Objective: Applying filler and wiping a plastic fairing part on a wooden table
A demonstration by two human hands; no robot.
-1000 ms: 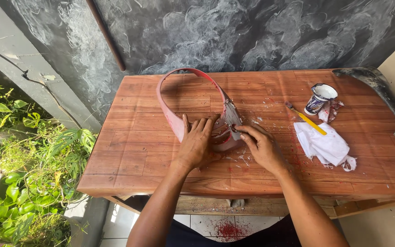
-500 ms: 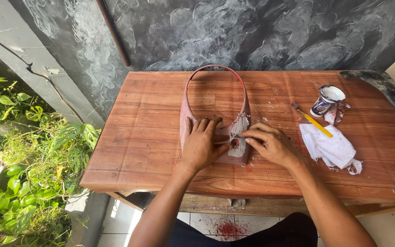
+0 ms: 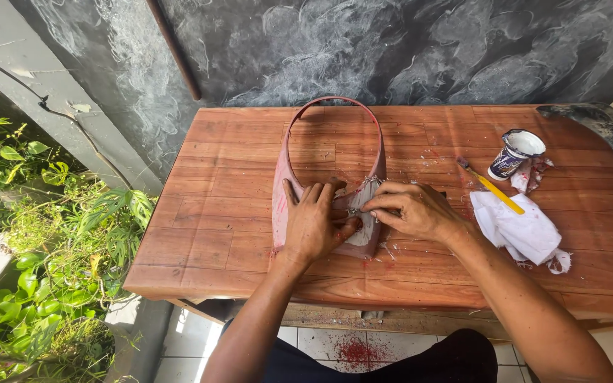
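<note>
I see the red panel (image 3: 331, 152), a looped piece, lying flat on the tabletop (image 3: 214, 213) with its solid end toward the near edge. My left hand (image 3: 315, 223) lies flat on that end, fingers spread and its grip closed on nothing, while my right hand (image 3: 409, 209) pinches its grip together on the grey patch (image 3: 369, 213) just right of the left hand. Right of the panel lie a white rag (image 3: 519, 230), a yellow brush (image 3: 491, 186) and a small cup (image 3: 516, 152).
</note>
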